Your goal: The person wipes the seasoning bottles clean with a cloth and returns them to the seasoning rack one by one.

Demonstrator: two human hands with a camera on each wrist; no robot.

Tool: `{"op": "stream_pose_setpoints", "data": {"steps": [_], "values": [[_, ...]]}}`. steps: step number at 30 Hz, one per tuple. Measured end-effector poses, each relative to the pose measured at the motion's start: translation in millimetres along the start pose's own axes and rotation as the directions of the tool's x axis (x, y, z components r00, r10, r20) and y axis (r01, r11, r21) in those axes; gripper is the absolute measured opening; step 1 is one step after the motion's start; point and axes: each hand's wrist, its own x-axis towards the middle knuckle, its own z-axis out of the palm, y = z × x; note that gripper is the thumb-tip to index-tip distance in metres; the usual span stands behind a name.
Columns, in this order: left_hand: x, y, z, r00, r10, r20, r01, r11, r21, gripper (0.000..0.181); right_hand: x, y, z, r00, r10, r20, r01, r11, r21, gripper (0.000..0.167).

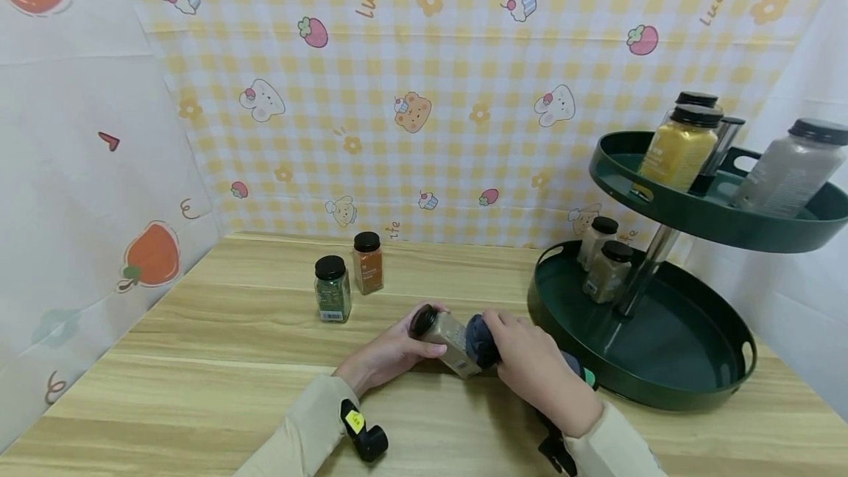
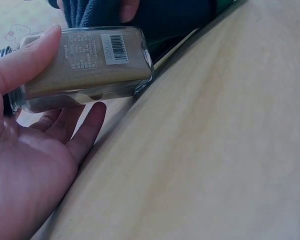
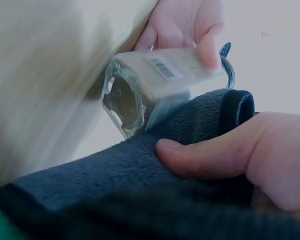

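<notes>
A glass jar of greyish-brown powder [image 1: 452, 341] with a black lid lies tilted in the left hand [image 1: 397, 348], low over the wooden table. The left wrist view shows the thumb on top of the jar [image 2: 90, 65] near its lid, fingers beneath. In the right hand [image 1: 530, 359] is a dark blue-grey cloth [image 1: 481, 342], bunched against the jar's side. The right wrist view has the thumb of the right hand [image 3: 230, 155] pressing the cloth [image 3: 190, 125] beside the jar [image 3: 165, 75], whose base faces that camera.
Two black-lidded jars, one green [image 1: 333, 293] and one orange [image 1: 368, 263], stand on the table [image 1: 232, 330] left of centre. At the right is a dark green two-tier round rack [image 1: 662, 389] holding jars on both tiers, its lower tray close to the right hand.
</notes>
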Motion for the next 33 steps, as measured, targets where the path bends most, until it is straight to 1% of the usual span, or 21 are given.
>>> {"op": "stream_pose_setpoints", "data": {"steps": [2, 4, 7, 9, 12, 15, 17, 20, 23, 25, 26, 28, 30, 32, 33], "values": [[0.0, -0.2, -0.1, 1.0, 0.004, 0.001, -0.004, 1.0, -0.003, 0.051, 0.4, -2, 1, 0.999, -0.03, -0.032, 0.03, 0.999, 0.016, 0.048], [-0.3, -0.4, -0.7, 1.0, 0.01, 0.009, -0.01, 1.0, -0.01, 0.051, 0.4, -6, 1, 0.994, -0.079, -0.076, 0.082, 0.996, 0.04, 0.049], [-0.9, -0.6, -1.9, 0.999, 0.028, 0.032, -0.027, 0.999, -0.032, 0.052, -0.3, -12, 0, 0.977, -0.162, -0.142, 0.173, 0.982, 0.072, 0.054], [-1.3, -0.8, -3.2, 0.998, 0.043, 0.054, -0.041, 0.998, -0.042, 0.052, -1.1, -16, 0, 0.967, -0.192, -0.169, 0.208, 0.974, 0.088, 0.055], [-1.4, -1.0, -3.9, 0.996, 0.055, 0.068, -0.052, 0.998, -0.048, 0.052, -2.0, -18, -1, 0.965, -0.189, -0.182, 0.209, 0.973, 0.097, 0.056], [-1.0, -0.7, -2.8, 0.998, 0.04, 0.046, -0.039, 0.999, -0.033, 0.052, -1.5, -16, -1, 0.972, -0.162, -0.17, 0.178, 0.98, 0.085, 0.051], [-0.5, -0.4, -1.7, 1.0, 0.019, 0.017, -0.019, 1.0, -0.021, 0.054, -1.0, -13, -2, 0.981, -0.131, -0.14, 0.142, 0.988, 0.065, 0.05], [-0.2, 0.1, -0.2, 1.0, 0.0, -0.011, 0.0, 1.0, -0.01, 0.058, -1.4, -9, -3, 0.996, -0.066, -0.065, 0.067, 0.997, 0.025, 0.048], [0.2, 0.3, 0.3, 1.0, -0.007, -0.016, 0.007, 1.0, -0.012, 0.062, -2.2, -7, -4, 1.0, -0.017, -0.002, 0.017, 1.0, -0.002, 0.047], [0.3, 0.2, 0.2, 1.0, -0.006, -0.014, 0.006, 1.0, -0.01, 0.063, -2.3, -6, -3, 1.0, -0.022, 0.0, 0.022, 1.0, 0.003, 0.046], [0.2, 0.1, 0.1, 1.0, -0.006, -0.012, 0.006, 1.0, -0.008, 0.063, -2.1, -6, -3, 0.999, -0.041, -0.015, 0.041, 0.999, 0.01, 0.046], [0.3, -0.4, -0.5, 1.0, -0.002, -0.006, 0.002, 1.0, -0.009, 0.06, -1.7, -8, -1, 0.994, -0.09, -0.065, 0.092, 0.995, 0.03, 0.046], [-0.2, -0.8, -1.5, 1.0, 0.011, 0.01, -0.011, 1.0, -0.018, 0.056, -1.8, -12, -2, 0.984, -0.134, -0.118, 0.142, 0.988, 0.061, 0.048], [-0.6, -1.2, -2.6, 0.999, 0.027, 0.031, -0.026, 0.999, -0.03, 0.052, -2.2, -17, -2, 0.974, -0.163, -0.156, 0.178, 0.98, 0.086, 0.051], [-0.6, -1.3, -3.0, 0.999, 0.034, 0.04, -0.032, 0.999, -0.035, 0.05, -2.5, -19, -2, 0.972, -0.167, -0.165, 0.184, 0.978, 0.097, 0.052]]}}
